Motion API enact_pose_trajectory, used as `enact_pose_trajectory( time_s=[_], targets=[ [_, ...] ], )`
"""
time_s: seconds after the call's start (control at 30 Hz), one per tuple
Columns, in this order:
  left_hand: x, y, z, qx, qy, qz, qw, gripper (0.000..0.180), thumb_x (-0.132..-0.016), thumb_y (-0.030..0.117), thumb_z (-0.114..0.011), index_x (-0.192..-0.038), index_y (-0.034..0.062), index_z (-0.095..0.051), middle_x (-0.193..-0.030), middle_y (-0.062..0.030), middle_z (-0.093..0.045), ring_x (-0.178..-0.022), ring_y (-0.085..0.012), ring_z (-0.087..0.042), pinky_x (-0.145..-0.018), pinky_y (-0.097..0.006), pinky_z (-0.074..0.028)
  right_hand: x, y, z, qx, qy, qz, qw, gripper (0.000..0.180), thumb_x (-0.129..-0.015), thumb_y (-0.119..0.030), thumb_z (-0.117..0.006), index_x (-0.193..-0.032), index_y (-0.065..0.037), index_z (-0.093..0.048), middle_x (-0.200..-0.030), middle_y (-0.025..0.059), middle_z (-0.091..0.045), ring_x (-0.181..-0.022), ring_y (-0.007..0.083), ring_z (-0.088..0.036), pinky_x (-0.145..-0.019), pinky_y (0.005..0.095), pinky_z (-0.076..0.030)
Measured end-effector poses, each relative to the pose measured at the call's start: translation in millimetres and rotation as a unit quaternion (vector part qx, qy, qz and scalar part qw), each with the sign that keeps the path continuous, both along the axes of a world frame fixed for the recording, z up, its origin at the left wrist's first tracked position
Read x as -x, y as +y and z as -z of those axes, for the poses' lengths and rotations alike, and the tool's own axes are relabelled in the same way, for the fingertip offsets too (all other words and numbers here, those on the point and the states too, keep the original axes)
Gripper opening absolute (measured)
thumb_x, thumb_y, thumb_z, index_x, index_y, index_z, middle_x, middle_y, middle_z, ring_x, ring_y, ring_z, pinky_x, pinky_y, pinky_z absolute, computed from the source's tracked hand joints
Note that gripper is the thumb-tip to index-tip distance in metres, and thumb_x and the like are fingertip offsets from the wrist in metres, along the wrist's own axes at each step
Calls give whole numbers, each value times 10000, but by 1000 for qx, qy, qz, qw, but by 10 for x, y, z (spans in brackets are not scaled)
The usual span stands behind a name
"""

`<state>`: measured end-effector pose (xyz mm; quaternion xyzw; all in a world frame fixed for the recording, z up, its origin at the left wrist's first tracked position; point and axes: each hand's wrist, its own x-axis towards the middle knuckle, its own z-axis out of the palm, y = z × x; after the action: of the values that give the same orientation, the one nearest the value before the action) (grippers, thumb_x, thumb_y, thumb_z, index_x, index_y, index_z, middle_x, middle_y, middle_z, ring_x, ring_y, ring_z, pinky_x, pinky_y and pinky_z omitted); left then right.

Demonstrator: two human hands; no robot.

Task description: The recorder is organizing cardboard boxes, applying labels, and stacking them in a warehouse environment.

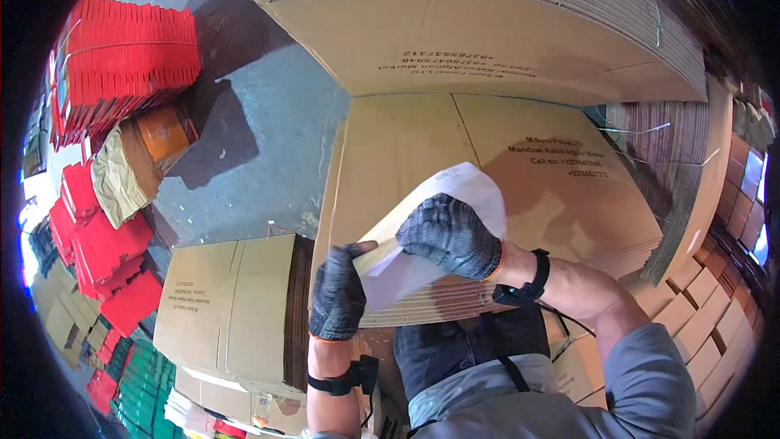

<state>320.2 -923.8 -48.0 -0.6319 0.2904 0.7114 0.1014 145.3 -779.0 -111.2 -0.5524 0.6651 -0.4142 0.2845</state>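
Observation:
In front of me, over a stack of flat brown cardboard boxes (406, 138), I hold a curled white paper sheet (487, 195) with small print near its upper edge. My left hand (338, 294), in a dark grey knit glove, pinches the sheet's left edge between thumb and fingers. My right hand (452, 237), gloved alike, is closed on the sheet's middle with the fingers bent toward the left. Part of the sheet hangs below the right hand. The right fingertips are partly hidden. Dark bands with small devices circle both wrists.
A taller cardboard stack (487, 36) stands beyond this one. Another carton stack (223, 301) is at the left, close to my left forearm. Bundled red sheets (126, 53), an orange-brown box (166, 134) and green stacked pieces (146, 386) lie farther left on the grey floor (276, 154).

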Motion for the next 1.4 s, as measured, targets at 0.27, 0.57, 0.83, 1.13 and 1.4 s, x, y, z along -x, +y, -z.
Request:
enact_pose_trajectory(
  time_s=[0.27, 0.57, 0.83, 1.13, 1.4],
  targets=[
    [-670, 168, 470, 547, -64, 1, 835, 589, -1083, 468, -326, -1363, -14, -518, -1327, -187, -586, -1266, -290, -551, -1022, -461, -527, 1062, -348, 124, 0, -325, 388, 863, 42, -966, -28, -625, -1006, -37, -634, -901, -3, -646, -829, 84, -591, -784, 260, -506],
    [-1121, 511, 1365, 535, -201, 67, 818, 550, -1089, 307, -409, -1530, -5, -309, -1499, -215, -418, -1285, -321, -531, -1024, -422, -518, 903, -429, 3292, -344, -94, 13, 934, 326, -808, -335, -816, -895, -60, -664, -775, 111, -672, -705, 231, -602, -689, 402, -514],
    [-1019, 504, 1331, 538, -206, 27, 817, 575, -1096, 374, -358, -1471, -62, -382, -1497, -232, -421, -1305, -340, -510, -1017, -440, -518, 411, -434, 4147, -428, -88, -30, 899, 368, -773, -353, -826, -943, -66, -670, -856, 137, -702, -787, 287, -657, -727, 426, -524],
    [-897, 487, 1310, 532, -271, 116, 794, 594, -1091, 410, -337, -1444, -57, -440, -1472, -223, -465, -1354, -347, -450, -1148, -446, -356, 462, -448, 4094, -479, -55, -60, 874, 415, -786, -393, -793, -1030, -79, -672, -935, 165, -713, -895, 341, -684, -790, 452, -531],
    [-912, 423, 1270, 498, -248, 82, 827, 541, -1065, 320, -391, -1438, -70, -422, -1460, -222, -449, -1334, -337, -454, -1127, -414, -375, 282, -577, 3619, -622, 163, -37, 765, 693, -866, -573, -643, -1371, -111, -536, -1438, 170, -524, -1292, 334, -552, -1074, 551, -402]
  ],
)
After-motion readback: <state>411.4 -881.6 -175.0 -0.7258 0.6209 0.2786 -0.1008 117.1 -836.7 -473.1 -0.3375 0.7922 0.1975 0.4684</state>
